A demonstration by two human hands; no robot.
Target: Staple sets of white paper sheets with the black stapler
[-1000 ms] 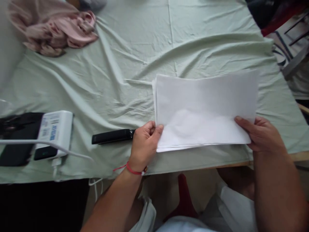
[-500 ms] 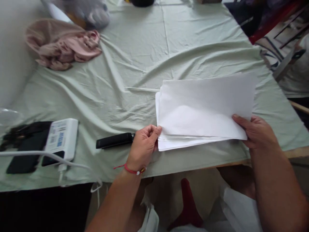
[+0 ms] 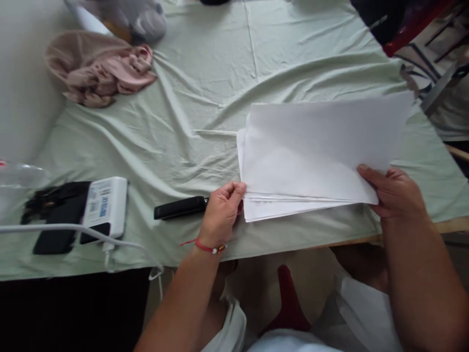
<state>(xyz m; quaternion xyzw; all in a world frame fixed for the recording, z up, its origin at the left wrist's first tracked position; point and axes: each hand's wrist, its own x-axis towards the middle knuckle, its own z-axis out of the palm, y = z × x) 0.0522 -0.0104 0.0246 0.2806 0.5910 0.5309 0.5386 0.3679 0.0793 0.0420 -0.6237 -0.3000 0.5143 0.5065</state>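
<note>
Holding one paper stack (image 3: 311, 156): two hands, left (image 3: 222, 212), right (image 3: 395, 193).

A pale green sheet (image 3: 205, 83) covers the tabletop in loose wrinkles. A white charger box (image 3: 105, 205) lies near its front left edge. Just left of the box sits a black device (image 3: 58, 220); a white cable (image 3: 66, 229) runs across the box; a black stapler (image 3: 179, 207) lies to the box's right. Far behind the box lies a crumpled pink cloth (image 3: 98, 68)
</note>
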